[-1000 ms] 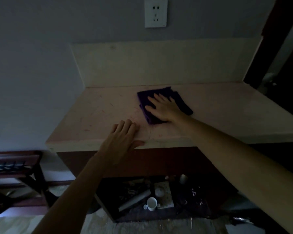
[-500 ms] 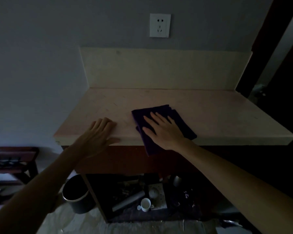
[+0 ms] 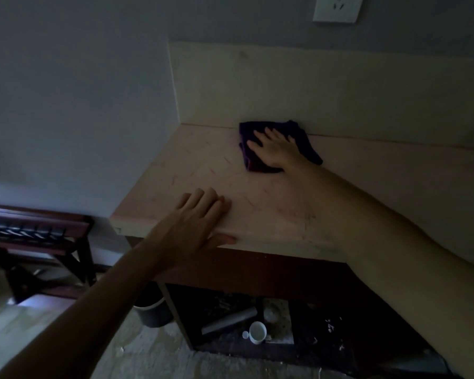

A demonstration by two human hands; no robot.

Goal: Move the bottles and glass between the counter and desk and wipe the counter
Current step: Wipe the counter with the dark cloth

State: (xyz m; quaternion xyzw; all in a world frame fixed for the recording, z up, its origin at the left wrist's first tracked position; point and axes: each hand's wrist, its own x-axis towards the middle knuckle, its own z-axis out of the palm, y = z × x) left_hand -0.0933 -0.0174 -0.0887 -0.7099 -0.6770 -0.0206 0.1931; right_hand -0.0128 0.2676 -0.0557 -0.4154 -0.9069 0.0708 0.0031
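Observation:
A pale stone counter (image 3: 353,192) fills the middle of the dim head view. A folded dark purple cloth (image 3: 304,138) lies near the backsplash at the counter's far side. My right hand (image 3: 278,149) presses flat on the cloth, fingers spread. My left hand (image 3: 195,217) rests flat on the counter's front edge, thumb hooked under the lip, holding nothing. No bottles or glass show on the counter.
A backsplash (image 3: 312,86) and grey wall with a white socket (image 3: 337,8) close the far side. Below the counter an open shelf holds a white cup (image 3: 257,330) and a grey cylinder (image 3: 230,320). A dark bin (image 3: 151,313) stands on the floor; a wooden rack (image 3: 36,231) is at left.
My right hand has pushed the cloth from the counter's front edge back to the backsplash. My left hand stays on the front edge.

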